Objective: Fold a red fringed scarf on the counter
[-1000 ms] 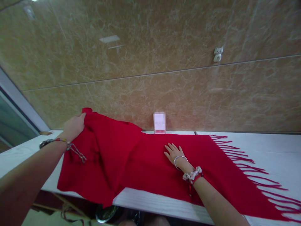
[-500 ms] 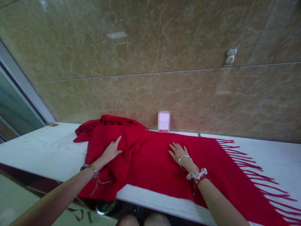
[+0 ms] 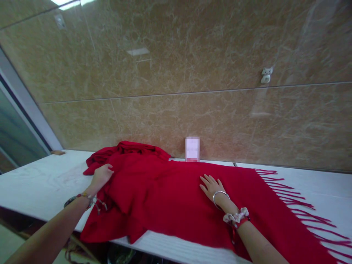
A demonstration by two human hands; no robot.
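A long red scarf (image 3: 170, 194) with a fringed right end lies across a white table (image 3: 46, 183). Its left part is bunched in a heap against the wall, and a corner hangs over the front edge. My left hand (image 3: 101, 175) rests on the bunched left part, fingers curled onto the cloth at its edge. My right hand (image 3: 211, 185) lies flat on the middle of the scarf, fingers spread and pressing it down. Both wrists wear bracelets.
A brown marble wall (image 3: 192, 73) rises right behind the table. A small blurred card (image 3: 192, 149) stands against it above the scarf. A white cat-shaped hook (image 3: 266, 74) is on the wall at the right. A glass panel with a grey frame (image 3: 16, 121) stands at the left.
My left hand let down the lifted end of the scarf, patted the heap, then slid left to its edge. My right hand stayed flat. The view tilted down a little.
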